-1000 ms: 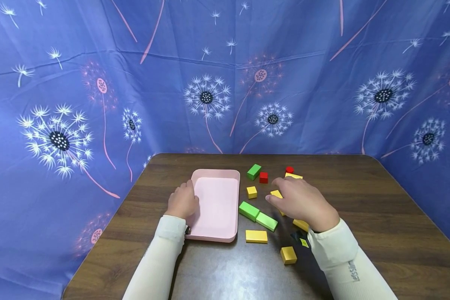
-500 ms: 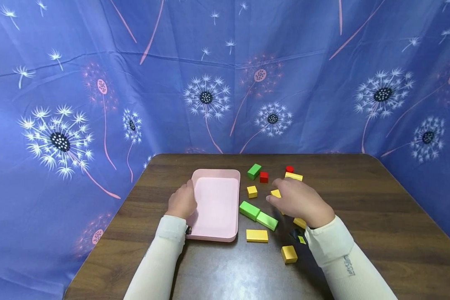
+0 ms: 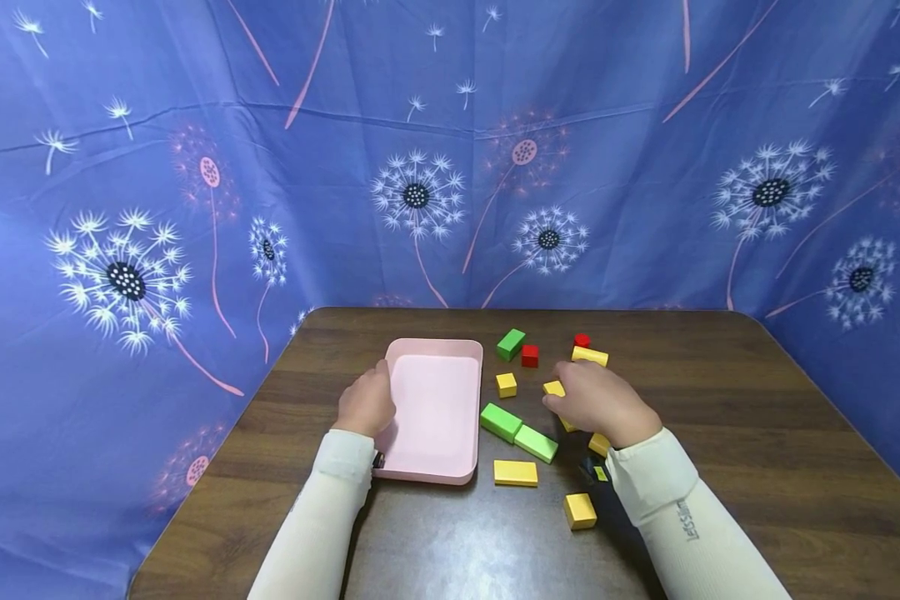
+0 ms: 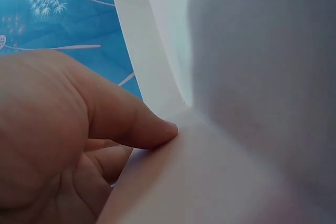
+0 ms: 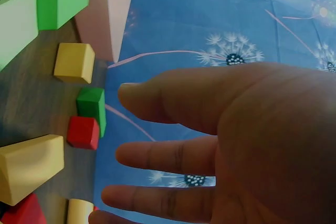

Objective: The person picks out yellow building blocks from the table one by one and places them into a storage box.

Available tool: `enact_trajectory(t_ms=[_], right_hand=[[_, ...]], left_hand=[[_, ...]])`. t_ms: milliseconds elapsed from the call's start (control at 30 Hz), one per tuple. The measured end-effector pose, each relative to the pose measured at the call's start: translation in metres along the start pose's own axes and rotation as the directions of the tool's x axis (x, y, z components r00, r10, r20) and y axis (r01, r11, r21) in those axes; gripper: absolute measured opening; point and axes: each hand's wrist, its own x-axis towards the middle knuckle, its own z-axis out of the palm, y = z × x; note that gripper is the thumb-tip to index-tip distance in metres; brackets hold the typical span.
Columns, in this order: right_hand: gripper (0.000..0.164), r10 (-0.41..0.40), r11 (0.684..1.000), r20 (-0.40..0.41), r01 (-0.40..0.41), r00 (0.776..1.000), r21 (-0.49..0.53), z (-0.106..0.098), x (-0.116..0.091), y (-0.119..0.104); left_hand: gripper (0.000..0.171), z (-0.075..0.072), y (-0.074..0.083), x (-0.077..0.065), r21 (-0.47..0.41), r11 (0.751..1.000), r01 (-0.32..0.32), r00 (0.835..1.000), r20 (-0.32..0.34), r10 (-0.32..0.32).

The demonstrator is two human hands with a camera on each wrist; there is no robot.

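My left hand (image 3: 366, 402) grips the left wall of a pink rectangular tray (image 3: 438, 417). In the left wrist view, the thumb (image 4: 142, 124) presses on the inside of the wall and the other fingers lie outside. My right hand (image 3: 603, 404) hovers over wooden blocks, thumb and fingers apart, palm bare. Under and beside it are a yellow block (image 3: 553, 388), partly covered, and a yellow cylinder (image 3: 590, 357). A yellow cube (image 3: 506, 385) and a red cube (image 3: 530, 357) lie to its left. Another yellow block (image 3: 599, 445) shows beneath the wrist.
Two green blocks (image 3: 501, 422) lie end to end right of the tray. Nearer me are a flat yellow block (image 3: 516, 473) and a yellow cube-like block (image 3: 580, 512). A green block (image 3: 511, 344) and a red piece (image 3: 582, 341) lie farther back. A patterned blue cloth (image 3: 450, 167) hangs behind the table.
My right hand has shifted slightly, its thumb tip moving a little to the right and its wrist a little to the left. My left hand keeps its grip on the tray.
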Motion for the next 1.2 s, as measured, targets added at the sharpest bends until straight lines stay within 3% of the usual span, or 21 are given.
enact_trajectory(t_ms=[633, 1200], right_hand=[[0.043, 0.001, 1.0, 0.036, -0.001, 0.999, -0.001, 0.015, 0.012, 0.011], [0.053, 0.037, 0.999, 0.042, -0.036, 0.998, -0.008, 0.025, 0.023, 0.019]], left_hand=[[0.058, -0.001, 0.0, -0.001, -0.004, 1.0, -0.011, 1.0, 0.005, 0.011], [0.057, -0.002, 0.0, -0.001, -0.022, 1.0, -0.003, 1.0, 0.014, 0.003]])
